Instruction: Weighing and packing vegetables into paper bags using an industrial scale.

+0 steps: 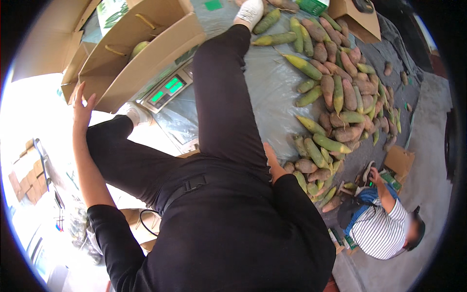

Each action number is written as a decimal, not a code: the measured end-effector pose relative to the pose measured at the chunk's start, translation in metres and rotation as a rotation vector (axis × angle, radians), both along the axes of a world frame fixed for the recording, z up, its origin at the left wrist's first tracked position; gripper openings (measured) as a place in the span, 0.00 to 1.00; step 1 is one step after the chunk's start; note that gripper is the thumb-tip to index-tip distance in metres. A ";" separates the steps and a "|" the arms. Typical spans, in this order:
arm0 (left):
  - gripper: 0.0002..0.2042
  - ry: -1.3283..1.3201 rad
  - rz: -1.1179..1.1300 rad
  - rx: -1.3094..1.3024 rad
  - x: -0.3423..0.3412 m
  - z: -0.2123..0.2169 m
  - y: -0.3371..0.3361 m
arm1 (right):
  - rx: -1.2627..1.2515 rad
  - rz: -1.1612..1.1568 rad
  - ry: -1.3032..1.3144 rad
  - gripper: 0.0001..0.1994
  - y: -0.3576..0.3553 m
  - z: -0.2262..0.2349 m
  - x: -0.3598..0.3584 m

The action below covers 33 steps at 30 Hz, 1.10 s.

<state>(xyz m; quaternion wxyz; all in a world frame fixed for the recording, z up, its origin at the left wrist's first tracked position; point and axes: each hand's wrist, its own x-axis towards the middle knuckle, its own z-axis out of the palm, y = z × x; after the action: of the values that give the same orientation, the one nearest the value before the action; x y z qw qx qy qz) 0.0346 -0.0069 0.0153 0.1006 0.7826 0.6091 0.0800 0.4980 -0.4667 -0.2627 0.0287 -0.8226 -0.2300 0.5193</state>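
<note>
My left hand [82,109] is raised with its fingers apart, at the near left corner of an open cardboard box [151,65]. Whether the fingertips touch the cardboard I cannot tell. Inside the box a rounded pale green vegetable [140,48] shows in part. The box sits over a scale [168,90] with lit green displays. Beside my right thigh is my right hand [274,164], low and near the heap of long green radishes [302,66] and reddish-brown, root-like vegetables [350,95]. My leg hides part of that hand, and its fingers cannot be made out.
Plastic sheeting [272,97] lies under the heap's left side. At the lower right a person in a striped shirt [382,228] sits by the heap. A cardboard box [357,22] stands at the far right, and stacked brown boxes [29,175] are at the left.
</note>
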 end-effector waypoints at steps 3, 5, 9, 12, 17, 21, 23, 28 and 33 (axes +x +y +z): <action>0.27 -0.054 -0.021 -0.014 0.019 -0.011 0.006 | 0.023 0.168 -0.070 0.23 -0.038 -0.046 0.012; 0.27 -0.045 -0.019 0.008 0.019 -0.009 0.005 | -0.017 0.082 -0.246 0.26 -0.033 -0.036 0.006; 0.27 -0.044 0.034 0.027 0.000 0.003 -0.006 | 0.103 -0.050 -0.192 0.32 0.040 0.060 0.017; 0.28 -0.086 0.028 0.029 0.003 -0.002 -0.002 | 0.448 -0.355 -0.226 0.37 0.059 0.081 0.043; 0.30 -0.129 -0.002 0.052 0.007 -0.003 -0.003 | 0.825 -0.509 -0.254 0.37 0.140 0.137 0.083; 0.31 -0.142 0.062 0.025 0.019 0.008 -0.010 | 1.219 -0.517 -0.172 0.34 0.220 0.225 0.091; 0.32 -0.179 0.014 0.022 0.017 0.006 -0.010 | 1.354 -0.482 -0.160 0.33 0.261 0.276 0.079; 0.34 -0.164 0.022 0.060 0.015 0.001 -0.011 | 1.613 -0.413 0.197 0.35 0.350 0.347 0.032; 0.35 -0.133 0.048 0.035 0.013 0.004 -0.011 | 1.523 -0.258 0.478 0.35 0.415 0.364 -0.066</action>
<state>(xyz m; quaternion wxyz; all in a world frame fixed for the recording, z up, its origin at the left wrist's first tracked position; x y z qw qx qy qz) 0.0475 -0.0182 0.0195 0.1253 0.7622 0.6183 0.1447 0.4320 -0.0519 0.1017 0.6893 -0.4642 -0.4114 0.3743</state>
